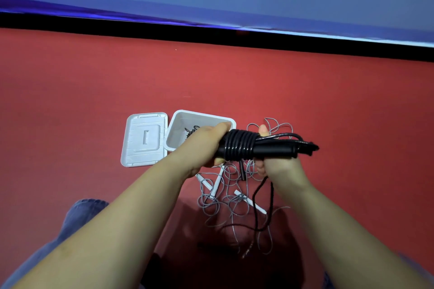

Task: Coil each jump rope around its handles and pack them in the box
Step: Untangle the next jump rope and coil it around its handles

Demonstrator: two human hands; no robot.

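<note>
1. Above the red floor [94, 91], both hands hold a black jump rope [244, 145] level in front of the person, just right of the white box [199, 116].
2. No brand, label or readable writing shows on the rope, the box or the lid [144, 139]; the lid carries only a moulded rectangular recess.
3. The left hand [206, 145] has its grip curled round the left end of the black handles, thumb on top.
4. The right hand [274, 165] grips the bundle from below, fingers wrapped round the handles and a fingertip showing above the coils.
5. The black cord is wound in tight, even turns round the two handles; a loose black tail [258, 197] hangs below the right hand.
6. The box stands open with a small dark item inside, its lid lying flat and touching its left side.
7. Grey rope [225, 199] with white handles lies tangled on the floor under the hands.
8. Open red floor stretches to a black strip [211, 28] along a blue wall.
</note>
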